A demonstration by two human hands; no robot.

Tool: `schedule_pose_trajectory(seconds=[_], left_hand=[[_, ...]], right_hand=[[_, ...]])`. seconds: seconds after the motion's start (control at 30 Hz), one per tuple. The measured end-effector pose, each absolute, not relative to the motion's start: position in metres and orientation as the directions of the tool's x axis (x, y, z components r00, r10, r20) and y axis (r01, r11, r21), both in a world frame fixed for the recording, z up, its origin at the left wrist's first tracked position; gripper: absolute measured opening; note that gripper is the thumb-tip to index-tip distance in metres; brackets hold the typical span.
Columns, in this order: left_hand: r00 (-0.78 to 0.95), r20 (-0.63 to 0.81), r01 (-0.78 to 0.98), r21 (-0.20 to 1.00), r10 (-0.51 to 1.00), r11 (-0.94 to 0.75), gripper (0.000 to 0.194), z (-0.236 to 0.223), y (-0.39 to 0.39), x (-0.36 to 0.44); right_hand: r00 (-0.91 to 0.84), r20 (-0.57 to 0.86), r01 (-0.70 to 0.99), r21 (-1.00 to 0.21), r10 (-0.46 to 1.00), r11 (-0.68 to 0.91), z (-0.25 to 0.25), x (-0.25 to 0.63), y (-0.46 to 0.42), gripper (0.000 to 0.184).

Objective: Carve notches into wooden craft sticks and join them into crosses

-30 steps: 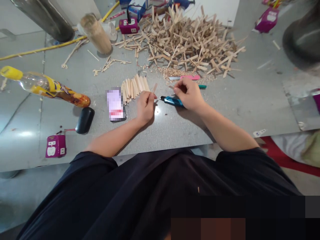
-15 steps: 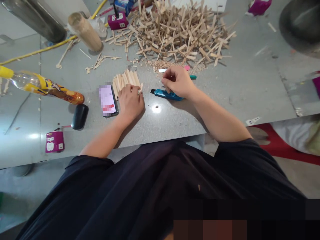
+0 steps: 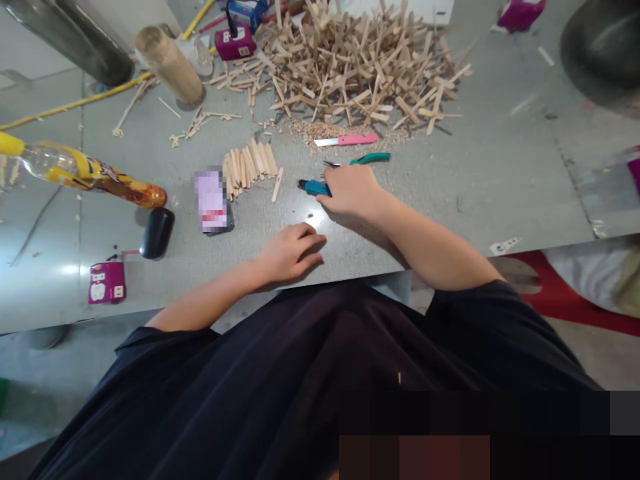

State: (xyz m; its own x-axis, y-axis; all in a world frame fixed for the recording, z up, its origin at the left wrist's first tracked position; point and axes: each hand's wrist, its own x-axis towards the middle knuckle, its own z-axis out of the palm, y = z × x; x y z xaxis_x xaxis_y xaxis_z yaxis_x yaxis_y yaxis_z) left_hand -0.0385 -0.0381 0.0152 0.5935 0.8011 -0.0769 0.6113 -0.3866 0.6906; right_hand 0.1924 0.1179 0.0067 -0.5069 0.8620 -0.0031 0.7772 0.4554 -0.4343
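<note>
My right hand (image 3: 351, 190) lies over a blue-handled tool with a black head (image 3: 314, 187), its fingers curled round the handle; most of the handle is hidden under the palm. Just beyond that hand are green-handled pliers (image 3: 371, 158), partly covered by it, and a pink-handled knife (image 3: 357, 139). Close to the table's front edge, my left hand (image 3: 290, 253) rests open with its fingers apart and nothing in them. A row of flat wooden sticks (image 3: 250, 163) lies side by side farther back on the left. One loose stick (image 3: 277, 184) sits apart at its right end.
A big heap of wooden sticks (image 3: 360, 60) covers the back. Left of the stick row lies a phone (image 3: 213, 200). Farther left are a black case (image 3: 158, 233), a drink bottle (image 3: 100, 175), a purple box (image 3: 107, 282) and a wooden cylinder (image 3: 170, 65).
My left hand has left the stick row and moved right and toward the table edge. My right hand has come down from above the blue-handled tool and closed on it, uncovering the knife.
</note>
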Motion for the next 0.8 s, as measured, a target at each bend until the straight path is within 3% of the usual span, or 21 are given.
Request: schedule_pose_trajectory(seconds=[0.07, 0.1, 0.2, 0.23, 0.27, 0.33, 0.4, 0.47, 0.5, 0.57, 0.6, 0.63, 0.7, 0.73, 0.8], left_hand=[[0.598, -0.220, 0.372, 0.928, 0.771, -0.024, 0.051, 0.015, -0.037, -0.030], [0.610, -0.311, 0.231, 0.950, 0.728, 0.212, 0.053, 0.013, -0.033, -0.026], [0.598, -0.413, 0.061, 0.878, 0.687, 0.475, 0.061, 0.002, -0.007, -0.018], [0.495, -0.412, -0.015, 0.876, 0.765, 0.481, 0.057, -0.001, 0.005, -0.017], [0.334, -0.342, -0.059, 0.922, 0.878, 0.382, 0.051, -0.004, 0.017, -0.019], [0.008, -0.045, -0.008, 0.999, 0.999, 0.046, 0.049, -0.002, 0.035, -0.024], [-0.059, 0.062, 0.002, 0.998, 0.996, -0.062, 0.049, 0.005, 0.039, -0.029], [0.103, -0.107, -0.121, 0.986, 0.989, 0.119, 0.049, 0.014, 0.031, -0.030], [0.299, -0.249, -0.160, 0.939, 0.921, 0.305, 0.049, 0.017, 0.025, -0.028], [0.643, -0.435, -0.014, 0.816, 0.631, 0.577, 0.059, 0.019, 0.016, -0.022], [0.656, -0.452, 0.042, 0.821, 0.605, 0.569, 0.061, 0.017, 0.016, -0.018], [0.571, -0.410, 0.034, 0.878, 0.711, 0.478, 0.064, 0.013, 0.019, -0.016], [0.216, -0.102, 0.033, 0.995, 0.971, 0.097, 0.078, 0.006, 0.033, -0.015], [0.037, 0.076, 0.087, 0.993, 0.996, -0.079, 0.085, 0.002, 0.040, -0.018], [-0.135, 0.194, 0.126, 0.976, 0.972, -0.177, 0.079, -0.001, 0.052, -0.028]], right_hand=[[-0.491, -0.002, 0.760, -0.490, 0.871, 0.428, 0.009, 0.196, 0.125, 0.045], [-0.470, 0.007, 0.755, -0.516, 0.883, 0.406, 0.012, 0.198, 0.129, 0.048], [-0.371, 0.070, 0.753, -0.561, 0.926, 0.344, 0.026, 0.208, 0.138, 0.049], [-0.331, 0.097, 0.749, -0.578, 0.939, 0.324, 0.030, 0.211, 0.141, 0.048], [-0.288, 0.126, 0.743, -0.597, 0.949, 0.304, 0.035, 0.215, 0.143, 0.047], [-0.215, 0.172, 0.725, -0.632, 0.961, 0.275, 0.042, 0.222, 0.147, 0.047], [-0.171, 0.201, 0.693, -0.671, 0.965, 0.262, 0.046, 0.227, 0.149, 0.050], [-0.166, 0.212, 0.658, -0.704, 0.963, 0.268, 0.048, 0.230, 0.150, 0.051], [-0.170, 0.211, 0.640, -0.720, 0.963, 0.271, 0.048, 0.231, 0.150, 0.051], [-0.176, 0.199, 0.618, -0.740, 0.964, 0.266, 0.049, 0.232, 0.150, 0.051], [-0.182, 0.189, 0.615, -0.744, 0.965, 0.262, 0.049, 0.232, 0.149, 0.051], [-0.187, 0.179, 0.615, -0.746, 0.966, 0.257, 0.050, 0.231, 0.149, 0.051], [-0.192, 0.165, 0.618, -0.745, 0.967, 0.250, 0.051, 0.230, 0.148, 0.051], [-0.191, 0.165, 0.619, -0.745, 0.968, 0.250, 0.051, 0.229, 0.148, 0.051], [-0.195, 0.170, 0.606, -0.753, 0.966, 0.255, 0.049, 0.226, 0.148, 0.053]])
